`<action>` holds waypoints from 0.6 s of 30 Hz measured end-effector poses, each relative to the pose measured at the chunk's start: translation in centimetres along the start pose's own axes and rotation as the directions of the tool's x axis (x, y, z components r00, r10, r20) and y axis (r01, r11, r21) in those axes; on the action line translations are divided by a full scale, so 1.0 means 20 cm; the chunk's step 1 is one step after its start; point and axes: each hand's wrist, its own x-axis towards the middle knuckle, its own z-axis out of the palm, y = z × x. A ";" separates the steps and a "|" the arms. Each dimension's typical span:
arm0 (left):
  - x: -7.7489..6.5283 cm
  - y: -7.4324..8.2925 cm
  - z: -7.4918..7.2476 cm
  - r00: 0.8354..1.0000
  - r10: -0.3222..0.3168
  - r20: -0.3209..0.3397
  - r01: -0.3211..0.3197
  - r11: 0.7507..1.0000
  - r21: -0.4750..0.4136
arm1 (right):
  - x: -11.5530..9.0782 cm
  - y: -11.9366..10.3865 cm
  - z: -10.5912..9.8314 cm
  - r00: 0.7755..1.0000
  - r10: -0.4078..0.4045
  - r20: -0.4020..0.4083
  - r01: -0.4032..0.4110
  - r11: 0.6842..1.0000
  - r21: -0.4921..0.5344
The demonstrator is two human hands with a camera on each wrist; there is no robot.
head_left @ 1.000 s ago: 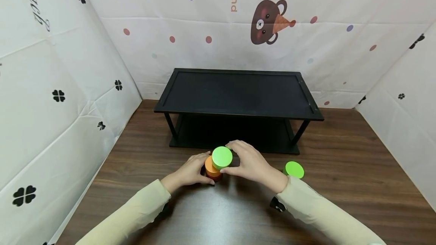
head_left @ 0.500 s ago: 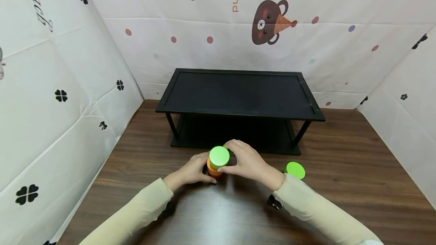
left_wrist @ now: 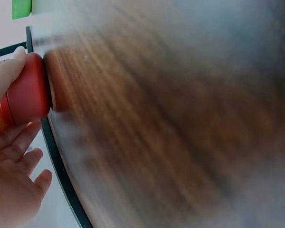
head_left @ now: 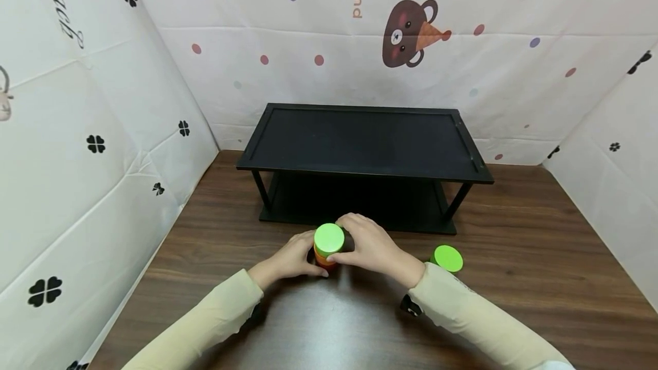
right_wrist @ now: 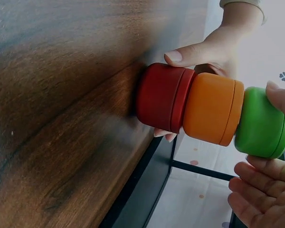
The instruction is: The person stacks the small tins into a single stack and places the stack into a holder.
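Observation:
Three small round lidded jars form a stack in front of the black rack. The red jar (right_wrist: 161,97) is at the bottom, on the table. On it sits the orange jar (right_wrist: 211,108). A green jar (head_left: 329,238) tops the column, slightly tilted and right at the orange lid in the right wrist view. My left hand (head_left: 290,257) grips the red jar between thumb and fingers from the left side. From the right, my right hand (head_left: 374,246) pinches the green jar, thumb on the near side and fingers on the far side.
A second green jar (head_left: 447,258) stands on the wooden table (head_left: 534,267) beyond my right forearm. Behind the stack is a low two-tier black rack (head_left: 360,139). White printed cloth (head_left: 247,10) walls in the table at the back and sides.
The green jar in my right hand has moved left and lined up over the orange jar, which it now mostly covers from above. My left hand keeps its hold at the stack's base.

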 end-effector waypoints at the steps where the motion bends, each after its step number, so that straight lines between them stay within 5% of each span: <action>1: 0.00 0.00 0.00 1.000 0.003 0.000 -0.003 1.000 -0.003 | 0.00 0.00 0.00 1.000 0.002 0.004 -0.002 1.000 0.002; 12: -0.03 -0.01 -0.02 1.000 -0.013 -0.017 0.013 1.000 0.013 | 0.01 -0.01 0.01 0.999 0.023 0.026 -0.024 0.999 0.030; 18: -0.02 0.01 -0.01 0.999 -0.048 0.021 0.047 0.998 0.051 | -0.09 0.04 -0.05 0.996 0.088 -0.019 -0.088 0.996 0.031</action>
